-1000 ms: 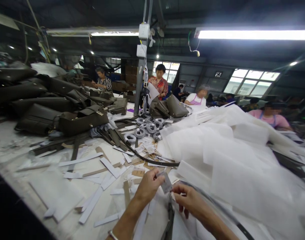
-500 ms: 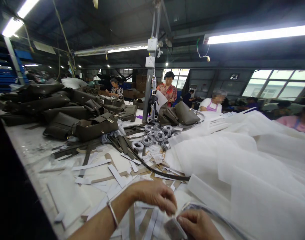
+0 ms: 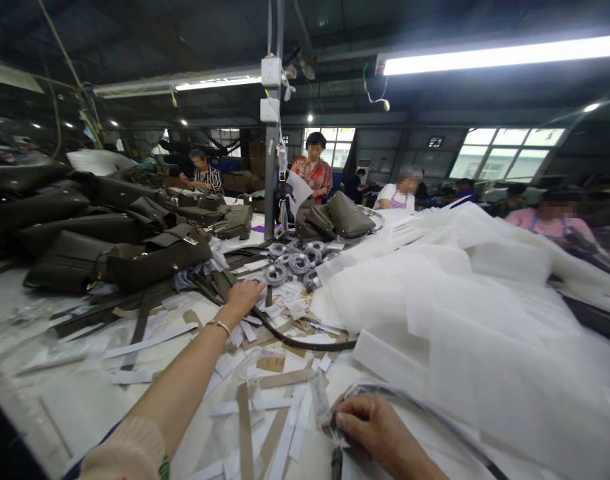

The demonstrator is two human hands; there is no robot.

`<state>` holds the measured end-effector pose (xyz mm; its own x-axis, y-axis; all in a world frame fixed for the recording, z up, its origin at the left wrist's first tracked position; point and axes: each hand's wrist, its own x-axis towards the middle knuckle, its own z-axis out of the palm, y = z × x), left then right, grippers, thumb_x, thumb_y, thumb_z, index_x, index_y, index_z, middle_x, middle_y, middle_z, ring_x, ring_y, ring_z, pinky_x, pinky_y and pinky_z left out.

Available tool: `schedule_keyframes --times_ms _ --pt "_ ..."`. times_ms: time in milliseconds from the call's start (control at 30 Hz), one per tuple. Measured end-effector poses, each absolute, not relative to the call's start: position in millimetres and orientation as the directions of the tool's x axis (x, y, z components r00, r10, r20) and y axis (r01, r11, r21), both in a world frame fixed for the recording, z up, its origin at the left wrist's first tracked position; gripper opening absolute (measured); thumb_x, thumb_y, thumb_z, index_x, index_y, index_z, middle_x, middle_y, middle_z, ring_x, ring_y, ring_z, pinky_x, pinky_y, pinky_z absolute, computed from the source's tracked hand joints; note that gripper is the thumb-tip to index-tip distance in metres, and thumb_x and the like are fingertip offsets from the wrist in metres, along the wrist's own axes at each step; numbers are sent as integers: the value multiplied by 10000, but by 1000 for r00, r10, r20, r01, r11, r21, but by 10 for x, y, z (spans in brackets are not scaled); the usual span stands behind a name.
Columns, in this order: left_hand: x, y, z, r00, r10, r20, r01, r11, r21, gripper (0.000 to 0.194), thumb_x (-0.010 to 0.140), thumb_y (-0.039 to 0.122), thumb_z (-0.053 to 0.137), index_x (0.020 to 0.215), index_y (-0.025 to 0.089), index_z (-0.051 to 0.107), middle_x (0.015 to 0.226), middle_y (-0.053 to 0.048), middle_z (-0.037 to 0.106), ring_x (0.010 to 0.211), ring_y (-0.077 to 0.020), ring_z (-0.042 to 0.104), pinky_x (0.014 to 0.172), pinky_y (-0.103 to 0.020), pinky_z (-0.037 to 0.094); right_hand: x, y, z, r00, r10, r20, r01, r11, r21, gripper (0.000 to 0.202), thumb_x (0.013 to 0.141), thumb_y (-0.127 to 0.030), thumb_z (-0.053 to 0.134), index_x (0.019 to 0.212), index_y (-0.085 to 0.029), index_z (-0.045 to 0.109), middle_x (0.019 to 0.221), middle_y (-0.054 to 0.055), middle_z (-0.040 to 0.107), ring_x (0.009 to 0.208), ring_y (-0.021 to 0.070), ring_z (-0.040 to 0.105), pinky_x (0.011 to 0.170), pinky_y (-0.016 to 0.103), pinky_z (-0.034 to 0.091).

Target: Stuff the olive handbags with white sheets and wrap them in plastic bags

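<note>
My left hand point(image 3: 245, 297) is stretched out over the table, at the near edge of the plastic-wrapped coiled straps point(image 3: 275, 274) and beside the dark strap ends. Its fingertips are too small to make out, so what it touches is unclear. Low in the view, my right hand point(image 3: 367, 423) has thumb and fingers pinched on the end of a dark strap point(image 3: 419, 408) partly wrapped in clear plastic. That strap curves away to the right, under my right forearm's far side. Another dark strap point(image 3: 305, 344) lies across the paper strips.
Dark olive bags point(image 3: 159, 257) are heaped at the left. White sheets point(image 3: 465, 313) cover the right side. Paper strips point(image 3: 285, 427) litter the middle. A metal post point(image 3: 271, 167) rises beyond the coils, and several people are at work farther back.
My left hand has left my right hand and reached forward to the coils. My right hand stays low, still pinching. The view has turned a little to the right.
</note>
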<state>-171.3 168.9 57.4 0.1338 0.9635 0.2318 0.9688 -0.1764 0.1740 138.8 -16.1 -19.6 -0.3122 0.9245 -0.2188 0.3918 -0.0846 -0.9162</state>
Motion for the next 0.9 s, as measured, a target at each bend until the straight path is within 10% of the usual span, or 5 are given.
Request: schedule_keyframes --times_ms 233,367,500,667,900 --pt "-1288 1115 805 330 851 410 864 -447 231 238 965 307 452 873 192 638 997 -95 645 1007 -252 564 956 -378 398 1556 -179 447 107 961 255 509 167 -844 354 833 -477 582 995 -200 730 845 72 707 727 212 612 663 307 492" --pt "-593 545 768 678 597 428 509 -802 313 149 908 305 581 802 225 649 909 -62 667 963 -222 578 961 -336 394 1757 -335 907 66 873 484 691 309 -653 371 840 -397 569 1147 -214 670 1151 106 664 982 257 609 856 379 496" --pt "93 105 445 814 413 408 224 -872 435 35 787 187 664 790 221 662 874 -92 683 921 -254 604 917 -367 429 2012 -612 872 -63 948 312 790 238 -565 349 806 -269 556 1132 -220 670 1182 88 654 1075 248 597 977 392 446" --pt "429 -22 133 757 557 341 348 -786 511 136 685 100 654 760 212 639 808 -63 654 751 -220 603 704 -302 464 2250 -801 452 -55 998 44 868 70 -492 387 764 -213 582 1141 -209 665 1135 96 682 1062 256 626 975 381 444" --pt "-236 363 330 487 830 273 599 -545 587 138 786 137 540 853 198 644 891 -46 659 840 -196 600 754 -279 427 2076 -560 325 -111 993 32 946 116 -304 361 838 -231 576 1190 -187 643 1127 111 664 1069 255 617 957 351 422"
